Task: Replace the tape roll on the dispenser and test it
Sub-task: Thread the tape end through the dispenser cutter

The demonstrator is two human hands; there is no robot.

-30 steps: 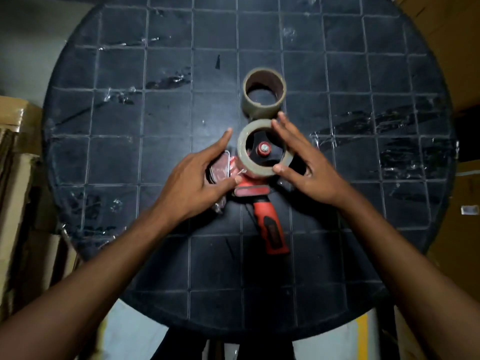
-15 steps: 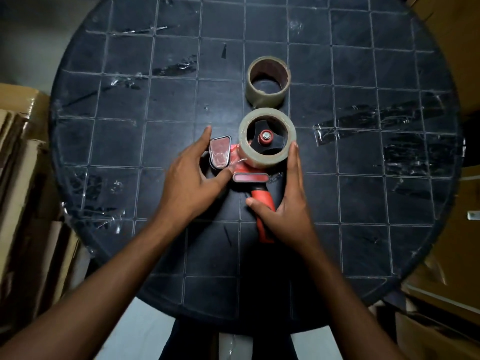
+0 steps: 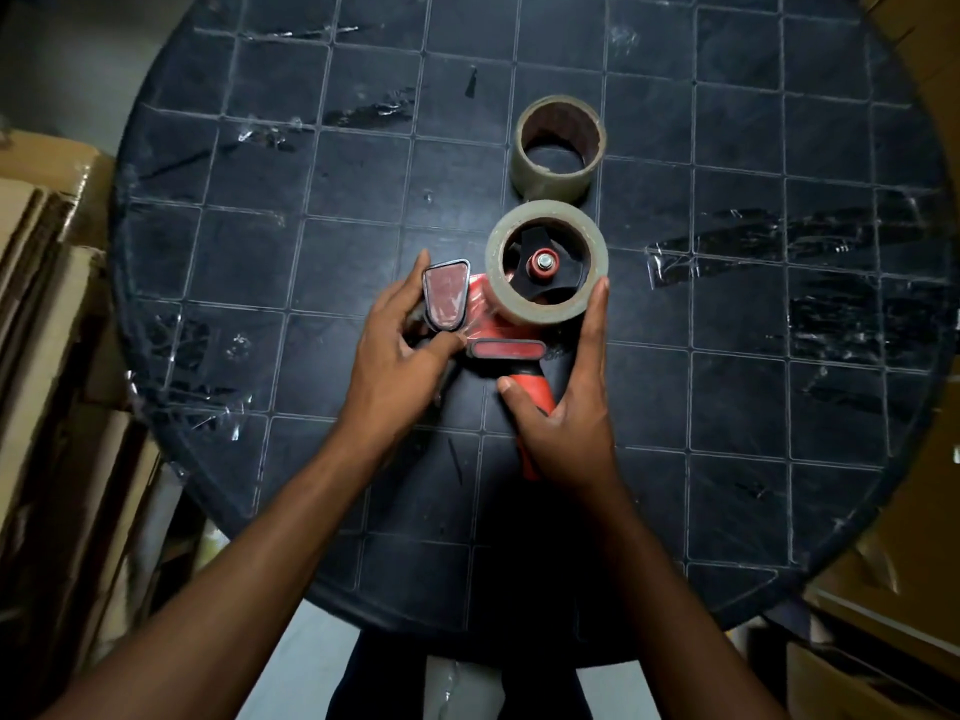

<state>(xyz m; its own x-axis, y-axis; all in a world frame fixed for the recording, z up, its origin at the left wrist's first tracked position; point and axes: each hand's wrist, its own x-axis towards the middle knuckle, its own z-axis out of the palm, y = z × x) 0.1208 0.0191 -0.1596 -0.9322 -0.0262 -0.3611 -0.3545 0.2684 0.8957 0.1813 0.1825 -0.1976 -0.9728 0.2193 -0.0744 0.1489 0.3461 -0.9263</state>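
Note:
A red and black tape dispenser (image 3: pixel 506 349) lies flat on the round black table (image 3: pixel 260 252), with a full roll of clear tape (image 3: pixel 546 304) seated on its hub. My right hand (image 3: pixel 566 407) wraps the red handle, its index finger stretched up against the roll's right side. My left hand (image 3: pixel 402 350) grips the dispenser's front end beside the guard flap (image 3: pixel 445 293), thumb pressing near the strip of tape. A nearly spent roll with a brown cardboard core (image 3: pixel 558 148) stands on the table just beyond the dispenser.
Old strips of clear tape (image 3: pixel 727 252) cling to the table's gridded top. Flattened cardboard (image 3: pixel 36 330) is stacked to the left, and more cardboard boxes (image 3: pixel 883 641) sit at the right. My legs show under the near edge.
My right hand left the roll's rim, came down and closed around the red handle. My left hand stayed at the dispenser's front, its fingers shifting slightly. The view moved closer.

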